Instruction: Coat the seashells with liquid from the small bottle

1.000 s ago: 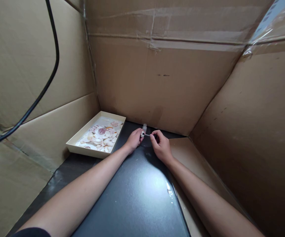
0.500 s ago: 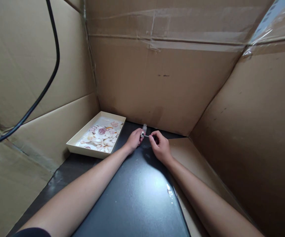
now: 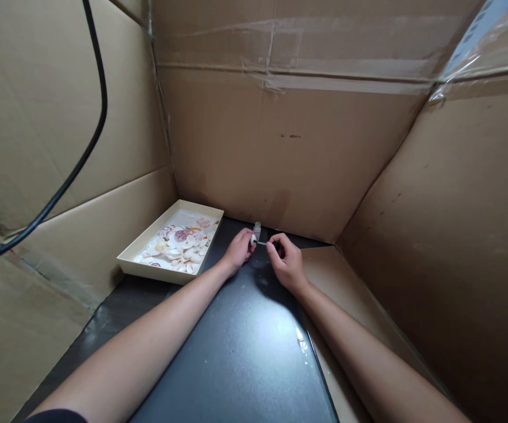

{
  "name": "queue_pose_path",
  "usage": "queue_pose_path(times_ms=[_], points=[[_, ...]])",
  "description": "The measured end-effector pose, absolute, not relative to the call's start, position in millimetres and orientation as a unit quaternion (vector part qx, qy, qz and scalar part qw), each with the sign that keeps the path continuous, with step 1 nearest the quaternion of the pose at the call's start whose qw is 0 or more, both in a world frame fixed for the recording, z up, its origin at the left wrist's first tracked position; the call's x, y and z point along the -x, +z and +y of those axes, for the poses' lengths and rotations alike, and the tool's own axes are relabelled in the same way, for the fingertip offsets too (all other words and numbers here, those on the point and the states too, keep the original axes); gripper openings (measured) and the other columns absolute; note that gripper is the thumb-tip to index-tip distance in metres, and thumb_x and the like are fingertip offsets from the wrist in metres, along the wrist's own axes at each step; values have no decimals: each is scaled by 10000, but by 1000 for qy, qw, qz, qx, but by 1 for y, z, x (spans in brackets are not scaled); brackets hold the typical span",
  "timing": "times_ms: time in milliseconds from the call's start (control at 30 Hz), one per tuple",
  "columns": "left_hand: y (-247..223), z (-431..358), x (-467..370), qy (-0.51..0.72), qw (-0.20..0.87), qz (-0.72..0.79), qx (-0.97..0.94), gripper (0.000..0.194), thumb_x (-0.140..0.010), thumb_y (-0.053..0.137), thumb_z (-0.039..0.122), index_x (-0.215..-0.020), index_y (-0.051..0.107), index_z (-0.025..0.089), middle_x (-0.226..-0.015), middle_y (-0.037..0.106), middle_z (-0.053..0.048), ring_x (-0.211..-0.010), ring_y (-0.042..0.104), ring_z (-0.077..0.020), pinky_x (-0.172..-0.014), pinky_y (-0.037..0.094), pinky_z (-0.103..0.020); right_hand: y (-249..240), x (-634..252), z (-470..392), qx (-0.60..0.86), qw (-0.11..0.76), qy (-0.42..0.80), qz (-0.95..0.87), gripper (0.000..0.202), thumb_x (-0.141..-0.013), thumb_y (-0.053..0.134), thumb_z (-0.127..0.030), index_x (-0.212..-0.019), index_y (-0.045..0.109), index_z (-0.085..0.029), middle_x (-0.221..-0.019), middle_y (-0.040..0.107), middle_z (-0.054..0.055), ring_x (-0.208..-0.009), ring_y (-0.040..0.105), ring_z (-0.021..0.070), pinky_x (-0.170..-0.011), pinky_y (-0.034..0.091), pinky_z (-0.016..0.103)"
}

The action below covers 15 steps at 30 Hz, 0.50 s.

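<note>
My left hand is closed around a small white piece with a dark spot, perhaps a shell; most of it is hidden by the fingers. Pinched between thumb and fingers of my right hand is a thin stick-like tool. It points left, its tip at or very close to the white piece. Whether the tip touches, I cannot tell. Just behind the hands a small clear bottle stands upright.
A cream tray of seashells stands to the left. Dark glossy tabletop lies beneath my arms, with flat cardboard to its right. Cardboard walls close in three sides. A black cable hangs at the left.
The white piece in my left hand is turned slightly. Both hands stay in nearly the same place, and the view has shifted a little.
</note>
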<state>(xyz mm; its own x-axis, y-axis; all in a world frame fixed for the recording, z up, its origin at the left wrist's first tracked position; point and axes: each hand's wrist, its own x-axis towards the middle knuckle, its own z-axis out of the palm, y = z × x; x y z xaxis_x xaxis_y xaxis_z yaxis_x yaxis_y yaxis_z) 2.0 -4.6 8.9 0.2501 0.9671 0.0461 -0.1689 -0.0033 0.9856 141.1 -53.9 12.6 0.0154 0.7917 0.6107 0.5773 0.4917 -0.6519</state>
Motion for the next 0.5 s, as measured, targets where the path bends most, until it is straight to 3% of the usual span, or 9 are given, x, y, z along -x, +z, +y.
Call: queue_pose_path(times_ms=[500], points=[[8, -4, -2, 475, 594, 378, -527, 125, -828, 396, 253, -720, 411, 193, -503, 418, 65, -351, 298, -46, -373, 171, -171, 11, -142, -52, 517, 514, 98, -678, 165, -858, 491, -343, -831, 555, -193, -636, 490, -36, -541, 414, 103, -541, 328, 223]])
